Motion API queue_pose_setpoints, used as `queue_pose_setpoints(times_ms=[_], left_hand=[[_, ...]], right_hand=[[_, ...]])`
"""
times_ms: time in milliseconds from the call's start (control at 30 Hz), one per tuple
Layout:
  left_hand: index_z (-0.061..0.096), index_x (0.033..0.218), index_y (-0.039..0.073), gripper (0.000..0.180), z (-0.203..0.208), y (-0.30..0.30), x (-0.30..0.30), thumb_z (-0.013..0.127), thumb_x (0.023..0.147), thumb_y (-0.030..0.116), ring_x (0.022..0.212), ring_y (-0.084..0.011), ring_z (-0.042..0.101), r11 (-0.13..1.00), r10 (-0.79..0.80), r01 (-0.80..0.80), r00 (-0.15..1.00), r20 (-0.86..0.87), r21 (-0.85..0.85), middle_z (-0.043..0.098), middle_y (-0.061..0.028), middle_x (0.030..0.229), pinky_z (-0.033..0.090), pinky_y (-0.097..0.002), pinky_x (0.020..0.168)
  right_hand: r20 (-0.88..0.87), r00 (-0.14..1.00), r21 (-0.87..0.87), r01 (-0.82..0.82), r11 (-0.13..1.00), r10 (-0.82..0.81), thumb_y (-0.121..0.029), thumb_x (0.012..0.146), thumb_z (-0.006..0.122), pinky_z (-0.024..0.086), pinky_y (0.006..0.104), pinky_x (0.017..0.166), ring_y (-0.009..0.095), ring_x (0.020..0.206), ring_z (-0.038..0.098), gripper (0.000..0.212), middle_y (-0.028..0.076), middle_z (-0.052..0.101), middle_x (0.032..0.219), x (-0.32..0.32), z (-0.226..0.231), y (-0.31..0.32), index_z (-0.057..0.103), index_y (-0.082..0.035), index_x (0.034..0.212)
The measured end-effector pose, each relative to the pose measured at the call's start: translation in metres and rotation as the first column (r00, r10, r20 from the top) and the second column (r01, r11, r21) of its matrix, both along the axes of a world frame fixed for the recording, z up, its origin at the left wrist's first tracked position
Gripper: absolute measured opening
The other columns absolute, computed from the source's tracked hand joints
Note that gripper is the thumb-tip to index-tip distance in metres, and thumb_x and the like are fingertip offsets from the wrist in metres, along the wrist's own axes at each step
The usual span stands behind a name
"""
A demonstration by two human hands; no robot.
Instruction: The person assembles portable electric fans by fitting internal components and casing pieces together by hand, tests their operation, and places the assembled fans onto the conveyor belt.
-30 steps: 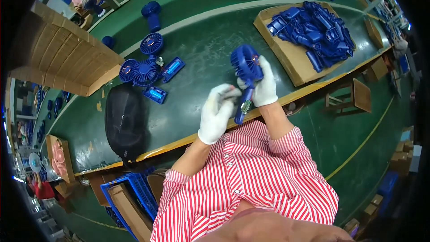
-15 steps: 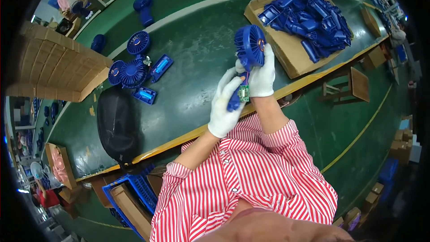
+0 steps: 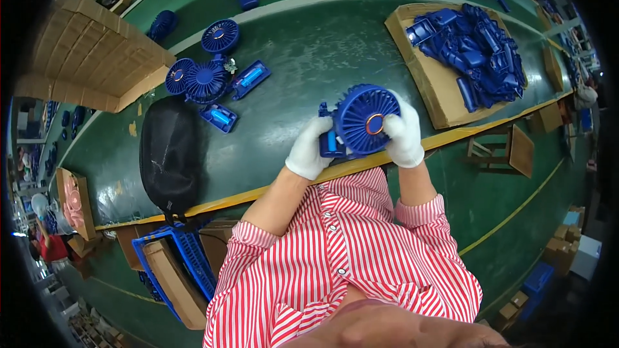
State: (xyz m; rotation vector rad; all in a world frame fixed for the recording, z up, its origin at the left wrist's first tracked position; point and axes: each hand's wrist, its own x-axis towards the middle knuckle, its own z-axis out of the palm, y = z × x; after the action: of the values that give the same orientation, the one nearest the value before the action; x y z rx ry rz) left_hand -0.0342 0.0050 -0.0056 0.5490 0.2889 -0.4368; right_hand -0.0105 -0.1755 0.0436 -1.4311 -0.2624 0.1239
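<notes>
Both my gloved hands hold a blue handheld fan [image 3: 365, 119] just above the front edge of the green worktable [image 3: 303, 64]. Its round grille faces up at me, with a copper-coloured centre. My left hand [image 3: 310, 149] grips the fan's handle and lower side. My right hand [image 3: 403, 136] clasps the right rim of the grille, thumb near the centre. To the left on the table lie several blue fan heads [image 3: 204, 77] and blue handle parts [image 3: 250, 79].
A shallow cardboard tray [image 3: 422, 77] heaped with blue fan parts sits at the right. A black bag [image 3: 170, 154] lies at the table's left front. A big cardboard box [image 3: 90, 58] stands far left. A blue crate [image 3: 184, 264] and a wooden stool [image 3: 506, 151] are on the floor.
The fan has been turned from edge-on, handle pointing down, to face up with its grille toward me. Both hands shifted their grip around it and stayed near the table's front edge.
</notes>
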Motion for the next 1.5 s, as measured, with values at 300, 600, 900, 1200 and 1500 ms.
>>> queue_pose_setpoints(times_ms=[300,600,900,1200,1500], left_hand=[[0.064,0.106,0.003,0.017,-0.010,-0.006,0.011,0.055,0.092,0.008,0.082,-0.0144,0.065,0.980,-0.112,0.089,0.986,0.126,0.177,0.068,-0.0044,0.095,0.054,-0.0268,0.075],[0.061,0.105,-0.001,0.023,0.016,-0.004,0.014,0.060,0.082,0.004,0.082,-0.0105,0.060,0.784,-0.388,0.187,0.892,0.231,0.592,0.065,-0.0038,0.092,0.048,-0.0247,0.076],[0.060,0.112,0.001,0.026,0.007,-0.004,0.012,0.060,0.088,0.012,0.080,-0.0078,0.056,0.801,-0.342,0.101,0.887,0.311,0.591,0.064,-0.0026,0.092,0.047,-0.0247,0.076],[0.056,0.105,-0.001,0.035,0.010,0.000,0.020,0.050,0.099,0.032,0.061,-0.0147,0.064,0.877,-0.237,0.124,0.952,0.194,0.464,0.062,-0.0086,0.080,0.054,-0.0262,0.054],[0.059,0.106,0.000,0.038,0.005,0.000,0.020,0.046,0.099,0.035,0.067,-0.0175,0.065,0.951,-0.046,0.012,0.994,0.104,0.309,0.064,-0.0105,0.082,0.055,-0.0288,0.060]], right_hand=[[-0.080,0.970,-0.186,-0.240,0.953,0.229,-0.010,0.070,0.068,0.045,0.0309,0.094,0.020,0.102,0.060,0.053,0.013,0.063,0.110,-0.006,0.020,-0.001,0.056,0.005,0.119],[-0.028,0.993,-0.080,0.116,0.990,-0.119,-0.017,0.085,0.061,0.050,0.0244,0.072,0.010,0.084,0.059,0.040,0.007,0.064,0.101,0.034,-0.006,-0.010,0.057,0.003,0.119],[-0.198,0.972,-0.061,0.117,0.991,-0.127,-0.025,0.091,0.056,0.044,0.0190,0.049,0.006,0.059,0.058,0.031,0.003,0.063,0.082,0.040,-0.019,0.009,0.060,-0.001,0.110],[-0.186,0.975,-0.230,0.079,0.970,-0.124,-0.028,0.095,0.051,0.046,0.0214,0.054,0.010,0.061,0.061,0.040,0.007,0.065,0.081,0.051,-0.020,0.014,0.055,0.002,0.123],[0.067,0.979,-0.708,-0.090,0.700,0.194,-0.002,0.079,0.060,0.054,0.0297,0.068,0.020,0.073,0.068,0.041,0.012,0.066,0.097,0.005,0.004,0.000,0.060,-0.005,0.120]])
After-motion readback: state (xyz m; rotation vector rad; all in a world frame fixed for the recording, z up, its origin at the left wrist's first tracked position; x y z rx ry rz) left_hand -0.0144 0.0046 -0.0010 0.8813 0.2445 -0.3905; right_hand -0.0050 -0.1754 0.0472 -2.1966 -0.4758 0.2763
